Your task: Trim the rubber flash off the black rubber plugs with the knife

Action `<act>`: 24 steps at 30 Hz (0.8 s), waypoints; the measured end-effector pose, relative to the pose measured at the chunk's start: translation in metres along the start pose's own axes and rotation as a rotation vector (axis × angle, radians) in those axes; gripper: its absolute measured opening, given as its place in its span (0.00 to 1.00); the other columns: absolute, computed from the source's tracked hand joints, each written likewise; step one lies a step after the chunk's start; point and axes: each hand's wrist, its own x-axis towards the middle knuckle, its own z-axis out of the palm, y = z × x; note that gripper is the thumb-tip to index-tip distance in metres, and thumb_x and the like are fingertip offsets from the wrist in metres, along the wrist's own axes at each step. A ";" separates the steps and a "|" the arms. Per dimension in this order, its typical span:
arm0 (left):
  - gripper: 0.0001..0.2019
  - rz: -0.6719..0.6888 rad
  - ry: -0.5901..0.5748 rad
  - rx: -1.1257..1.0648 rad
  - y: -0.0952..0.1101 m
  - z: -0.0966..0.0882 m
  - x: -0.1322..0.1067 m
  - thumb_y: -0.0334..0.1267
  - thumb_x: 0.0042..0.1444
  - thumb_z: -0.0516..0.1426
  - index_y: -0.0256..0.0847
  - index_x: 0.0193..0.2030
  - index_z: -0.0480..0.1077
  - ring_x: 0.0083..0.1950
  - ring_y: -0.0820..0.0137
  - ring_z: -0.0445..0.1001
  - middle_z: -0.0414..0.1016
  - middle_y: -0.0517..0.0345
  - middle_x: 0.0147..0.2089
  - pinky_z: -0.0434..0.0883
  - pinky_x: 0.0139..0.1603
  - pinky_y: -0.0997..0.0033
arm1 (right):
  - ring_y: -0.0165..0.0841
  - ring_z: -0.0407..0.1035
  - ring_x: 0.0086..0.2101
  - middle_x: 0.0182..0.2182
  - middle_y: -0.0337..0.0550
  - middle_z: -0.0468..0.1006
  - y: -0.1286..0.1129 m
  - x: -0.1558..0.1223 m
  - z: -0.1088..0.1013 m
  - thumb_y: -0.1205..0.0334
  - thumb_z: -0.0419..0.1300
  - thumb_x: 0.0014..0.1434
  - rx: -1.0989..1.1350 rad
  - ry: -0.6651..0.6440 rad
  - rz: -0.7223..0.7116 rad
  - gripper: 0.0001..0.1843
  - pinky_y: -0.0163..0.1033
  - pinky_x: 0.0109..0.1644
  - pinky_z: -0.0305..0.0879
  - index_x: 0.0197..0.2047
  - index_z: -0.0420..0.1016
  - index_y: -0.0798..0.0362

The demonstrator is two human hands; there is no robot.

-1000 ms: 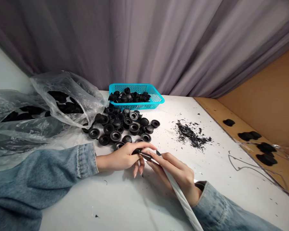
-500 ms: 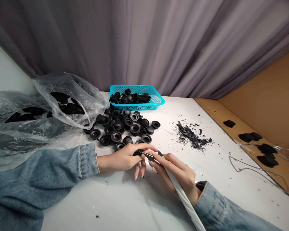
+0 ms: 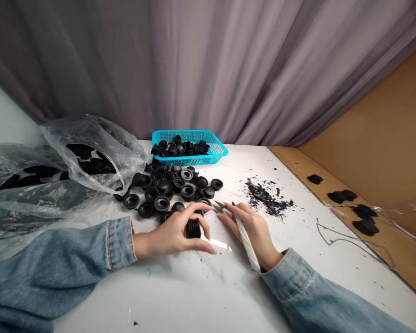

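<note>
A black ribbed plug (image 3: 193,228) sits on its side inside the curl of my left hand (image 3: 173,236). Thumb and index finger of that hand stretch out to the right, apart from each other, and a bent finger rests against the plug. My right hand (image 3: 254,229) is closed around scissors (image 3: 247,243) with white-covered handles. Their pointed metal blades (image 3: 219,207) point left, just off the left index fingertip and not touching the plug. Behind my left hand lies a heap of similar black plugs (image 3: 162,203), some showing hollow round ends.
A blue perforated basket (image 3: 190,160) holding black plugs stands by the curtain. On the left, a clear plastic bag (image 3: 90,175) contains more black pieces. Black shavings (image 3: 268,196) are piled at right. Dark round pieces (image 3: 365,226) and a thin wire-like outline (image 3: 333,240) lie farther right.
The scissor blades have drawn away from the plug. My left thumb and index finger have spread, and the plug now shows its ribbed side. The whole view has shifted slightly.
</note>
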 end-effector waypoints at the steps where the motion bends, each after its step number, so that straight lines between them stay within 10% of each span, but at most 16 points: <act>1: 0.32 0.025 -0.002 0.046 -0.001 0.000 -0.001 0.43 0.45 0.64 0.41 0.55 0.56 0.27 0.77 0.66 0.72 0.61 0.35 0.65 0.30 0.76 | 0.30 0.68 0.22 0.24 0.42 0.71 0.001 -0.001 0.001 0.50 0.51 0.62 -0.017 -0.034 -0.001 0.20 0.33 0.25 0.62 0.42 0.76 0.56; 10: 0.26 0.214 0.139 0.314 -0.005 0.001 -0.002 0.41 0.56 0.57 0.44 0.60 0.54 0.57 0.63 0.66 0.67 0.49 0.56 0.64 0.58 0.59 | 0.30 0.68 0.24 0.27 0.43 0.70 -0.002 -0.001 0.004 0.53 0.49 0.63 -0.011 -0.062 -0.028 0.19 0.33 0.25 0.62 0.45 0.74 0.57; 18: 0.31 0.186 0.097 0.395 0.001 0.001 0.001 0.42 0.56 0.57 0.39 0.65 0.50 0.67 0.61 0.54 0.53 0.45 0.67 0.54 0.67 0.56 | 0.34 0.66 0.28 0.26 0.47 0.71 -0.020 0.002 -0.009 0.60 0.52 0.63 0.036 0.169 -0.115 0.14 0.38 0.31 0.64 0.37 0.76 0.59; 24: 0.35 0.168 0.000 0.462 0.010 -0.003 0.003 0.41 0.58 0.54 0.31 0.67 0.43 0.69 0.62 0.47 0.46 0.39 0.68 0.52 0.68 0.58 | 0.24 0.64 0.17 0.17 0.37 0.69 -0.056 0.008 -0.020 0.60 0.48 0.66 0.392 0.024 -0.246 0.16 0.29 0.23 0.61 0.37 0.74 0.59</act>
